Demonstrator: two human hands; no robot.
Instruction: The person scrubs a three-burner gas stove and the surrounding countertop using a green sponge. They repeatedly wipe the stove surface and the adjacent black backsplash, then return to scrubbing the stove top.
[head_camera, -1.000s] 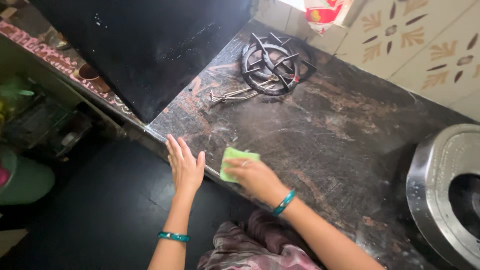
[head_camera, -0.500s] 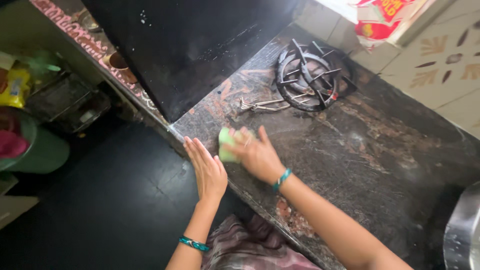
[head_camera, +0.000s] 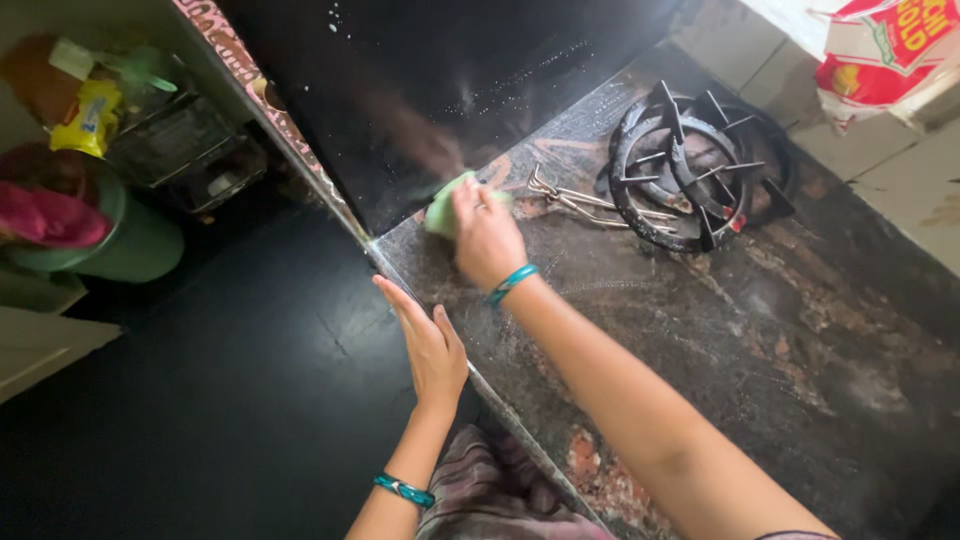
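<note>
My right hand (head_camera: 487, 238) presses a light green sponge (head_camera: 442, 207) onto the dark mottled stone counter (head_camera: 700, 330), close to the edge of a black glass stove top (head_camera: 420, 90). My left hand (head_camera: 428, 345) is flat and open, its palm resting against the counter's front edge just below the right hand. Both wrists wear teal bangles. Fine wet streaks show on the counter near the sponge.
Two black iron pan supports (head_camera: 695, 165) lie stacked on the counter, with metal tongs (head_camera: 580, 200) beside them. A red and white packet (head_camera: 880, 50) sits on the tiled ledge. A green tub (head_camera: 100, 235) and a wire rack (head_camera: 180, 150) stand on the dark floor at left.
My right hand has slid the sponge across the counter away from me, up to the stove top's edge. My left hand stayed on the front edge. The camera has shifted.
</note>
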